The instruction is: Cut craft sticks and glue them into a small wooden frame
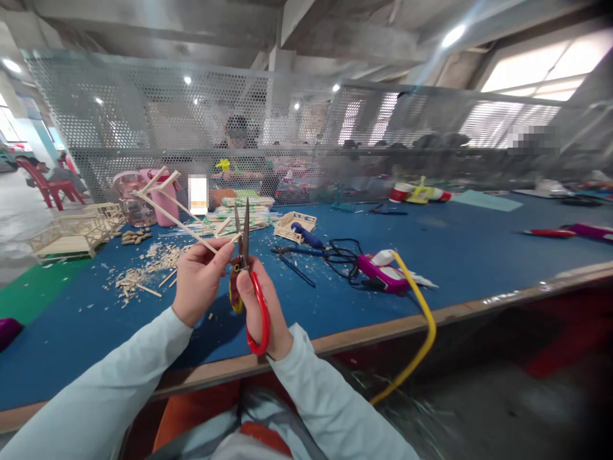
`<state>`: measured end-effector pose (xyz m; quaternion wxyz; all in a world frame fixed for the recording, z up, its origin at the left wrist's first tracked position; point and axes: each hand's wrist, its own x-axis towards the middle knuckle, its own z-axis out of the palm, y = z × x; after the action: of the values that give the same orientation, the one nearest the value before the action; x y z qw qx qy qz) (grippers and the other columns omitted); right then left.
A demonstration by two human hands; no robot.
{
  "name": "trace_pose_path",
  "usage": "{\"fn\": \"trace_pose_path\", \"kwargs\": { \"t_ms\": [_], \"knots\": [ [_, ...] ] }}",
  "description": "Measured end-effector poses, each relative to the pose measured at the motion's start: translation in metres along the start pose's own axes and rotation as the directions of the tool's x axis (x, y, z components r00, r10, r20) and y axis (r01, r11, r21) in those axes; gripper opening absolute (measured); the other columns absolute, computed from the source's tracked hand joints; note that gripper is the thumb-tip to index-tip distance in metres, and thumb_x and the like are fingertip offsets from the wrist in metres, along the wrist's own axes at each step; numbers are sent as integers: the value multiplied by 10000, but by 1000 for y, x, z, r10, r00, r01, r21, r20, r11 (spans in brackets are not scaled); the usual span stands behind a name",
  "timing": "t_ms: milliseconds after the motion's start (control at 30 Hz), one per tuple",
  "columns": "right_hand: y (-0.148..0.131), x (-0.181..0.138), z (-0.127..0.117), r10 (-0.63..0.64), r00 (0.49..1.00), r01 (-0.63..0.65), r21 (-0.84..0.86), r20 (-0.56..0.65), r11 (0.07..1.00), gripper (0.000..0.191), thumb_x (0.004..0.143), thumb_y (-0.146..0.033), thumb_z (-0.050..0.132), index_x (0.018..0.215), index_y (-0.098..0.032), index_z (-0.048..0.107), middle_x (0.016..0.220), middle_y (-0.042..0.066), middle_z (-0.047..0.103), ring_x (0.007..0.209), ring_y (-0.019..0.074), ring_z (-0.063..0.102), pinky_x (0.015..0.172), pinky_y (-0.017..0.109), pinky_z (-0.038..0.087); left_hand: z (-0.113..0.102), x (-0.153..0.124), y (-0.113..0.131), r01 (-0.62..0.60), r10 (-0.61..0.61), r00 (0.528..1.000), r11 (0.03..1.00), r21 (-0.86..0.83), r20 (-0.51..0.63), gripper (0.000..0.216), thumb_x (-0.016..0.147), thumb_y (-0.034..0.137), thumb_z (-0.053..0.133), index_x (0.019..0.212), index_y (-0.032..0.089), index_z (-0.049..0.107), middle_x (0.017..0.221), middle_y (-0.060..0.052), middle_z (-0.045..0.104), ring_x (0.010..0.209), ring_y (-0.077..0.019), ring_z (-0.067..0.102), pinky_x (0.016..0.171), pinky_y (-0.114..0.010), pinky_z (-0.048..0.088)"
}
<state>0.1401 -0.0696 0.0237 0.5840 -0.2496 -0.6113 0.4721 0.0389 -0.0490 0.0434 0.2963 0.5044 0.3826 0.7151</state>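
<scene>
My left hand (198, 281) is closed on a frame of thin wooden sticks (179, 222), whose joined pieces stick up to the left. In my right hand (271, 303) is a pair of scissors (246, 239) with a red handle, blades pointing up and slightly apart. One stick end reaches the blades; whether it lies between them I cannot tell. Part of the other handle, with a yellow patch, is half hidden by my fingers. Below and left of my left hand lie wood chips (153, 265) and short stick pieces.
Small wooden stick models (71, 236) stand at the left beside peanuts (135, 236) and a pink bottle (165, 198). Farther back lie bundled sticks (249, 214) and a small wooden tray (292, 225). Pliers (297, 259) and a purple tool (387, 275) with a yellow cord (428, 319) lie right.
</scene>
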Motion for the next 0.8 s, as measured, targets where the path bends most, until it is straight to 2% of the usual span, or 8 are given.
{"fn": "trace_pose_path", "kwargs": {
  "t_ms": [267,467,533,667,800],
  "knots": [
    [3,-1,-3,8,1000,-8,-34,-9,999,438,780,-540,476,1073,-214,491,606,-31,406,490,89,371,460,208,343,4,-2,8,-21,22,1000,1000,23,-16,162,630,309,688,700,167,655,696,-21,665,632,-145,604,530,-237,467],
    [13,-1,-8,34,999,-33,-53,19,998,409,789,-501,490,1076,-210,499,492,-66,333,453,90,355,468,210,353,2,-1,7,-60,62,998,993,101,-21,146,644,291,678,721,168,664,728,-30,668,715,-162,616,604,-247,480],
    [13,-1,-9,23,1000,-22,-74,10,997,386,791,-472,504,1074,-210,503,509,-60,355,475,93,372,489,211,365,2,-1,6,-65,68,997,991,116,-22,147,651,292,673,727,167,664,739,-33,668,720,-162,616,604,-245,477],
    [11,-1,-6,-32,999,29,-141,-20,990,350,775,-409,551,1070,-227,501,660,-22,495,564,105,425,539,212,386,3,-2,5,-62,66,997,990,125,-27,165,657,307,667,740,165,663,727,-27,663,640,-137,600,546,-229,456],
    [11,-2,-2,-82,995,74,-150,-48,986,333,812,-412,493,1089,-227,482,707,-10,525,589,113,439,572,221,394,5,-5,3,-50,53,998,994,101,-24,200,652,337,672,743,159,660,654,-12,650,551,-119,577,513,-228,447]
  ]
}}
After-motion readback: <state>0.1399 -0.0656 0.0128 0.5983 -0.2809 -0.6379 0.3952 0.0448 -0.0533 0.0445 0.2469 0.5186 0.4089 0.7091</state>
